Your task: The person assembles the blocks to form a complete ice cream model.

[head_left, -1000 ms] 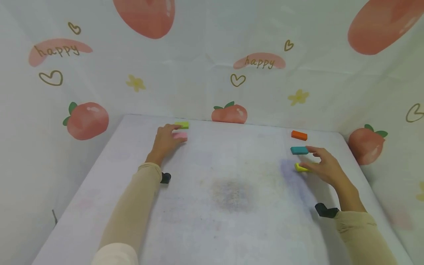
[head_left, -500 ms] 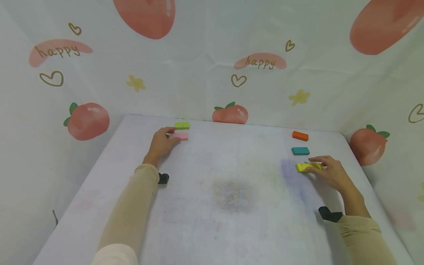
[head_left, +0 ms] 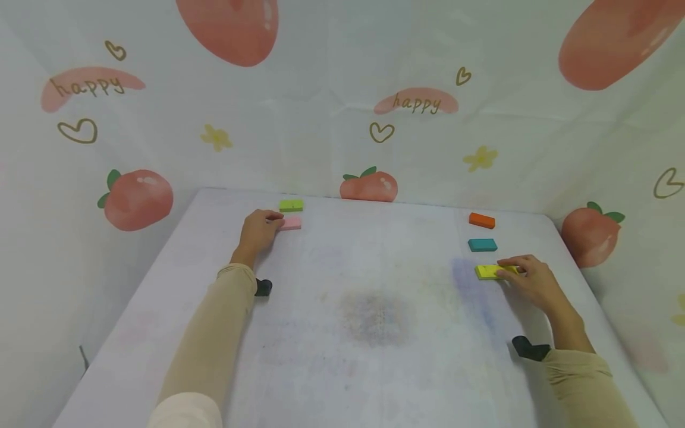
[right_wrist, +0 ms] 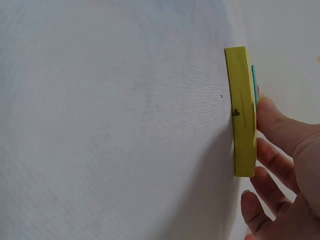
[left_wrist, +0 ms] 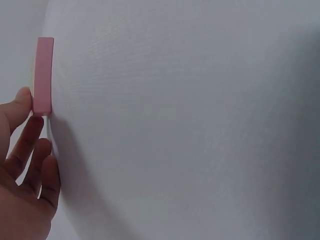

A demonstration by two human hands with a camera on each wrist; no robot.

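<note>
In the head view my left hand [head_left: 259,229] is at the left end of a pink block [head_left: 292,223], its thumb and forefinger drawn together there. The left wrist view shows the thumb and a finger against one end of that pink block [left_wrist: 43,75]. On the right side, my right hand [head_left: 535,279] pinches a yellow block [head_left: 486,272] lying on the table. Close up in the right wrist view, the yellow block [right_wrist: 240,90] bears a small dark mark, and the thumb lies along its far side.
A lime-green block [head_left: 291,205] lies just behind the pink one. Behind the yellow block lie a teal block [head_left: 483,245] and, farther back, an orange block [head_left: 481,220]. A printed curtain [head_left: 321,137] borders the white table [head_left: 342,368].
My left hand has drawn back from the lime-green block and narrowed its fingers at the pink one. My right hand has moved from beside the teal block and closed on the yellow block.
</note>
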